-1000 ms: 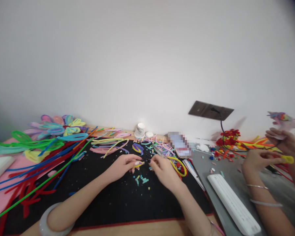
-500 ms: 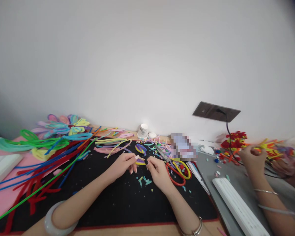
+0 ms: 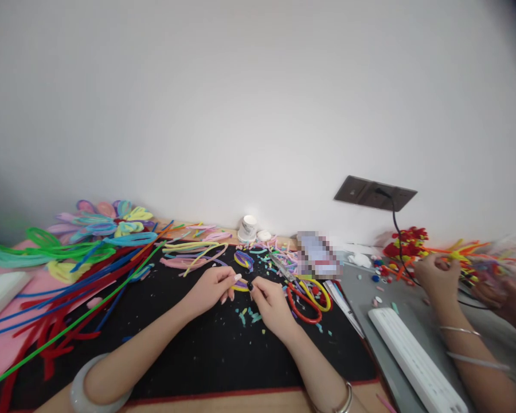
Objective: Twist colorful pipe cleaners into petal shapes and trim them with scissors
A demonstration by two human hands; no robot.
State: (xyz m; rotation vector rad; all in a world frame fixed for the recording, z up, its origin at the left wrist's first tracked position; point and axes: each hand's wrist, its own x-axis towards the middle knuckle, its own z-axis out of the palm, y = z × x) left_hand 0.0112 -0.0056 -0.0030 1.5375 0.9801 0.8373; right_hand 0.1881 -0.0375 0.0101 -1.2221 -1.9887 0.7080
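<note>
Over the middle of a black mat (image 3: 215, 355), my left hand (image 3: 217, 287) and my right hand (image 3: 270, 301) pinch the two ends of a small purple and yellow pipe-cleaner piece (image 3: 241, 285). Both hands are closed, and the fingers hide part of the piece. A similar purple and yellow pipe-cleaner loop (image 3: 243, 260) lies on the mat just beyond them. Right of my right hand rest scissors (image 3: 305, 307) with red and yellow handles, their blades pointing away to the left. Teal pipe-cleaner clippings (image 3: 251, 315) are scattered under my hands.
Long blue, red and green pipe cleaners (image 3: 90, 287) spread across the left side, by a pipe-cleaner flower bunch (image 3: 107, 218). A paper cup (image 3: 247, 228) stands against the wall. At right are a white power strip (image 3: 417, 358) and a co-worker's hands (image 3: 438, 281) holding yellow pipe cleaners.
The whole view has shifted slightly, so things sit a little further left. My hands keep their pinch on the purple and yellow piece, with hardly any other movement.
</note>
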